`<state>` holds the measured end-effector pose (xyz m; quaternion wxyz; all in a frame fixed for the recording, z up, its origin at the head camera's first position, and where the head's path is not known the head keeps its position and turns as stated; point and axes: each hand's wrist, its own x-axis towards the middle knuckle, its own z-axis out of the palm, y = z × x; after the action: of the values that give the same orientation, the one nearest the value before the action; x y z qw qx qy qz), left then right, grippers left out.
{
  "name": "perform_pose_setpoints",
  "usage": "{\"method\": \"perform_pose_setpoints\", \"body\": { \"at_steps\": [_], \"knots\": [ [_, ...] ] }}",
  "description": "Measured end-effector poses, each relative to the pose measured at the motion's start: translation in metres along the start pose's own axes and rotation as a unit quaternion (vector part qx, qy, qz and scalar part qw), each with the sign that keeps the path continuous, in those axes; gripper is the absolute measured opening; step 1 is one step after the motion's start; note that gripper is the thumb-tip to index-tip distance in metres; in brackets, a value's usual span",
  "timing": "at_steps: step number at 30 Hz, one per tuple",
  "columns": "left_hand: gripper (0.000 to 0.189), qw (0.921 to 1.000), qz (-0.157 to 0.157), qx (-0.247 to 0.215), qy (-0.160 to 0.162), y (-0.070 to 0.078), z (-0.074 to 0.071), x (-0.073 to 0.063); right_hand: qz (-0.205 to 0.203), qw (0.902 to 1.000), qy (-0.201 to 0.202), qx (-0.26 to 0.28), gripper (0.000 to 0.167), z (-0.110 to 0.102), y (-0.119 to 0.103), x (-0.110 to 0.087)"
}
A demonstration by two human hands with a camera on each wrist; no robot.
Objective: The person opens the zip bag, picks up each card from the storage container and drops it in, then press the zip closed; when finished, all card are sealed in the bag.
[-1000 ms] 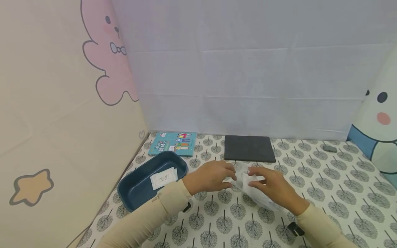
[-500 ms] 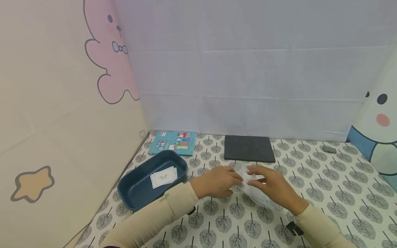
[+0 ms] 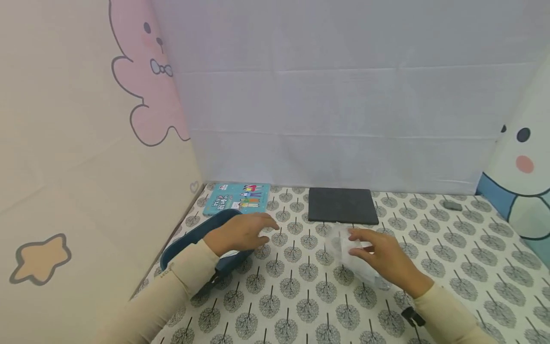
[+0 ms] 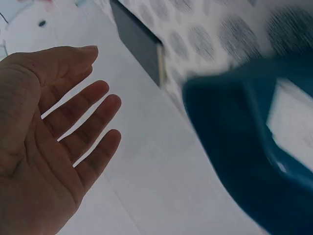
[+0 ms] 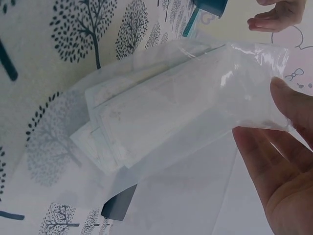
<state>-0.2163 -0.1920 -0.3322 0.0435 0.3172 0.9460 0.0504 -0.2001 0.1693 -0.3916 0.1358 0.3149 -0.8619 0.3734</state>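
Observation:
My right hand pinches the edge of a clear plastic bag between thumb and fingers, and the bag slopes down toward the tablecloth. Inside it, several flat white packets show through the plastic. My left hand is above the right end of a dark blue plastic basin, fingers loosely bent with nothing between them. In the left wrist view, part of a white packet shows inside the basin. My left forearm hides much of the basin in the head view.
A light blue illustrated book lies behind the basin. A flat black rectangular panel lies at the back middle, and a small grey object at the back right. Cloth walls stand behind and on the left.
My left hand has left the bag and moved left to above the basin, its fingers spreading apart. My right hand keeps its pinch on the bag in nearly the same place.

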Motion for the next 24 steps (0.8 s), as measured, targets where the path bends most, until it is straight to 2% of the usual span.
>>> {"method": "perform_pose_setpoints", "body": {
  "at_steps": [2, 6, 11, 17, 24],
  "knots": [
    [0.035, 0.9994, -0.035, 0.002, 0.001, -0.019, -0.001, -0.009, -0.007, 1.0, 0.005, -0.002, 0.049, 0.0, 0.002, -0.001],
    [0.038, 0.995, -0.095, 0.015, -0.024, -0.053, 0.005, -0.027, -0.016, 0.9998, 0.011, -0.005, 0.05, 0.0, 0.004, -0.002],
    [0.048, 0.9865, -0.154, 0.008, -0.054, -0.081, 0.018, -0.046, -0.015, 0.9997, 0.014, -0.011, 0.05, 0.001, 0.006, -0.001],
    [0.054, 0.982, -0.177, -0.003, -0.067, -0.093, 0.026, -0.057, -0.027, 0.9989, 0.03, -0.024, 0.05, -0.001, 0.007, -0.001],
    [0.072, 0.9717, -0.212, -0.02, -0.102, -0.095, 0.035, -0.06, -0.04, 0.9982, 0.039, -0.023, 0.045, -0.002, 0.008, -0.002]
  ]
}}
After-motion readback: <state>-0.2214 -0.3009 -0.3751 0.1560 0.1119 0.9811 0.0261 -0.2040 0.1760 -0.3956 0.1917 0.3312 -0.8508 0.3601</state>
